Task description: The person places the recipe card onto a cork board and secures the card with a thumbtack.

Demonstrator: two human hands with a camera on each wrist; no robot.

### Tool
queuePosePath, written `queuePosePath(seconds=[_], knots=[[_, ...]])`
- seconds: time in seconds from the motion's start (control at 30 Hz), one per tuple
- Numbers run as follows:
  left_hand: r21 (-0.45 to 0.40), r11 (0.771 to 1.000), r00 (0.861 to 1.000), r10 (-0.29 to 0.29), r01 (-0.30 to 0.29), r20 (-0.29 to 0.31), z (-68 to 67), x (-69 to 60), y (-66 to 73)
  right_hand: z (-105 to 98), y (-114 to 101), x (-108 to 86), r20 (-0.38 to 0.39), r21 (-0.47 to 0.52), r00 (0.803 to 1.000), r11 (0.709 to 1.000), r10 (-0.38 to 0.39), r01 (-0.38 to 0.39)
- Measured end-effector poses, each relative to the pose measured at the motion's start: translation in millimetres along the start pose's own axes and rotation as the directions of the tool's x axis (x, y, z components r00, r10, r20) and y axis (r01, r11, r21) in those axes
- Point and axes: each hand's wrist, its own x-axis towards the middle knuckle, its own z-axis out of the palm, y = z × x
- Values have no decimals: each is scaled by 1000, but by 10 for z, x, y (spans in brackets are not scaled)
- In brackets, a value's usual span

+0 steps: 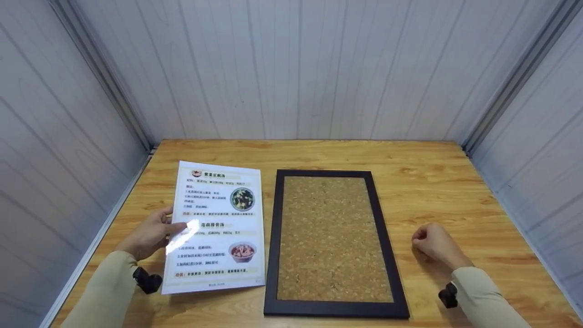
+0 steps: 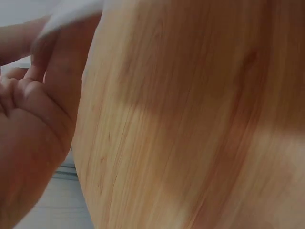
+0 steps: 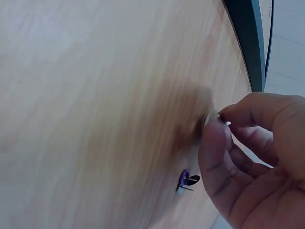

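My left hand (image 1: pixel 148 234) grips the left edge of a glossy printed sheet (image 1: pixel 218 200), thumb on its front face. Two food pictures and lines of text show on the sheet, which is held a little above the table, left of a cork board (image 1: pixel 332 237) with a dark frame. To the right of that board, my right hand (image 1: pixel 435 243) pinches a small pale thumbtack (image 3: pixel 212 116) between thumb and forefinger, low over the wood; the fingers partly cover it. Close by, a purple thumbtack (image 3: pixel 183 177) and a black thumbtack (image 3: pixel 193 180) lie on the table.
The wood-grain table (image 1: pixel 455 182) is enclosed by pale panel walls (image 1: pixel 314 68) at the back and both sides. Part of the board's dark frame (image 3: pixel 245 33) shows in the right wrist view. A small black device is strapped at each wrist.
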Motion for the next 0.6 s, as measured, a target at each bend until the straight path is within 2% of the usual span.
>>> queuePosePath(seconds=[0.13,0.23,0.37,0.6], knots=[[-31,1000,999,3,-2,32,41,-16,23,-14,25,-6,33,143,999,989,30,-35],[-55,998,999,9,-7,34,28,-58,53,2,35,-9,29,198,999,979,46,-51],[-92,995,998,34,-29,50,17,-103,101,14,62,-13,-15,170,999,985,40,-37],[-137,989,997,65,-58,47,74,-139,115,49,117,-48,-29,147,999,989,16,-11]])
